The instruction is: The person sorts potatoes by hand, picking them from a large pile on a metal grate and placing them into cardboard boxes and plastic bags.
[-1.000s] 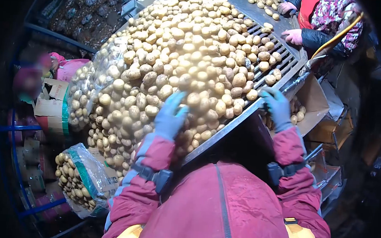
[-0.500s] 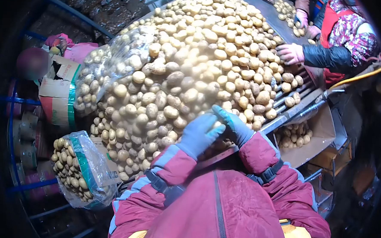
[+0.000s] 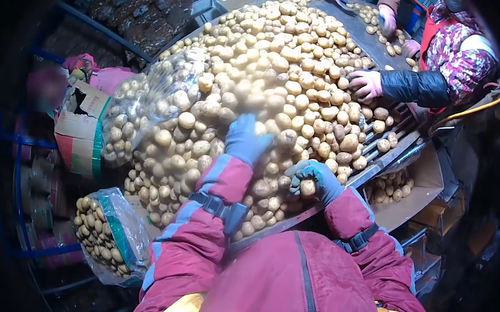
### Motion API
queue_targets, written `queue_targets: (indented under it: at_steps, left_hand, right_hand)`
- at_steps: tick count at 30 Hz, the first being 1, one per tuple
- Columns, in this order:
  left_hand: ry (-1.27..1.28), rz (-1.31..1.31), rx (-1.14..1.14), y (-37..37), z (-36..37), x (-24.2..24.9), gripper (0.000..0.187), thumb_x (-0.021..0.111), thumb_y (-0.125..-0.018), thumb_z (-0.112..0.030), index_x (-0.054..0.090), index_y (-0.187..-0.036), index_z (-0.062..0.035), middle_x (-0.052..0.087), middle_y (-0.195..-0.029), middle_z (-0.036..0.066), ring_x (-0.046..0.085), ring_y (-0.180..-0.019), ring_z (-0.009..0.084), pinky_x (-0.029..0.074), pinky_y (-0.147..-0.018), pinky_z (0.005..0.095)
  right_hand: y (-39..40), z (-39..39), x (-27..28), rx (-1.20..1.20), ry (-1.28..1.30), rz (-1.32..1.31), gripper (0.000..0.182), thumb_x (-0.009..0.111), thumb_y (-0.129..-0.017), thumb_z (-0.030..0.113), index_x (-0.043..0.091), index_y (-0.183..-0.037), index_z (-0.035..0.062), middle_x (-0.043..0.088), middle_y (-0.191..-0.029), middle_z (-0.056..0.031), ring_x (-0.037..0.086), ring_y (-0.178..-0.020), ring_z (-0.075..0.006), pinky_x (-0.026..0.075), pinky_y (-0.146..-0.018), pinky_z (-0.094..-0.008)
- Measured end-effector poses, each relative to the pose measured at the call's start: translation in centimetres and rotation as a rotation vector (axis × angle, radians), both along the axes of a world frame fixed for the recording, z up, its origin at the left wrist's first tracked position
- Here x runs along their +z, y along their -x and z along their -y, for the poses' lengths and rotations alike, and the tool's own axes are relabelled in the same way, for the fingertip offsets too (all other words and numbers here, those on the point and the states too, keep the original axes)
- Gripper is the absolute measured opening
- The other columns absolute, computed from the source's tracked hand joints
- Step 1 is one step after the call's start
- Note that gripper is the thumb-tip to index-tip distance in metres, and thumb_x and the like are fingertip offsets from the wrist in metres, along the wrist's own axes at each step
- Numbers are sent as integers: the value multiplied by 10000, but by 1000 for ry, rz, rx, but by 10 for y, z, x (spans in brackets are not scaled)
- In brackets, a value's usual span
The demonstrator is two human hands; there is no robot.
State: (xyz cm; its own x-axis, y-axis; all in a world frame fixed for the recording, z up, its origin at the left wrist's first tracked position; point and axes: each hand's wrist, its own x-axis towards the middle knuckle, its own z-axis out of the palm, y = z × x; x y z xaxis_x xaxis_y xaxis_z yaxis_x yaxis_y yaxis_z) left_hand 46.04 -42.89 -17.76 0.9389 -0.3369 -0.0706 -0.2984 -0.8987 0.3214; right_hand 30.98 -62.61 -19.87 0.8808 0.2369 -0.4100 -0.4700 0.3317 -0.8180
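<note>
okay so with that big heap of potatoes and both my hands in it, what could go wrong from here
1. The heap is steep; the left hand pressing into it could start potatoes rolling over the table's near edge.
2. The right hand grips one potato right at that edge, so a slip probably drops it toward the box or the floor.
3. A co-worker's hand works the same heap, so shifting potatoes could knock it.
</note>
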Motion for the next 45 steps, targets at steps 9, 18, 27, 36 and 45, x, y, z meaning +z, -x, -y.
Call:
queue_targets:
  at_steps: [9, 18, 27, 36, 45]
  left_hand:
    - [74, 144, -103, -38, 27, -10, 452, 686, -834, -384, 649, -1209, -135, 671, -1097, 166, 634, -1073, 359, 496, -946, 473]
    - [183, 12, -113, -51, 25, 5, 525, 702, -817, -346, 649, -1287, -119, 689, -1173, 171, 675, -1058, 312, 519, -968, 400]
    - [934, -812, -51, 50, 22, 48, 449, 656, -961, -262, 607, -1333, -16, 650, -1230, 84, 645, -1054, 154, 553, -902, 301]
    - [596, -445, -477, 124, 90, 53, 692, 762, -875, -113, 457, -1487, -9, 547, -1419, 146, 521, -1303, 231, 417, -1105, 356]
    - [-95, 274, -468, 58, 69, -17, 649, 832, -760, -228, 604, -1352, -93, 559, -1385, 188, 499, -1291, 367, 395, -1112, 458]
  right_hand:
    - [14, 3, 6, -99, -173, -104, 305, 596, -944, 191, 692, -1121, -39, 672, -816, -89, 655, -710, -170, 559, -629, -285]
    - [19, 31, 1, -191, -106, -100, 277, 644, -956, 156, 673, -1146, -43, 699, -1038, -129, 691, -839, -226, 596, -699, -343]
    - [31, 37, 10, -42, -402, -209, 503, 512, -1036, 417, 620, -1252, -24, 708, -900, -144, 689, -682, -226, 581, -611, -322]
    - [111, 67, 25, -250, -505, -266, 438, 564, -1024, 449, 655, -1146, 39, 645, -873, -61, 611, -634, -171, 497, -532, -283]
    - [243, 145, -9, -754, -410, -85, 628, 635, -960, 504, 557, -1349, 18, 655, -1139, -190, 640, -655, -234, 574, -646, -374]
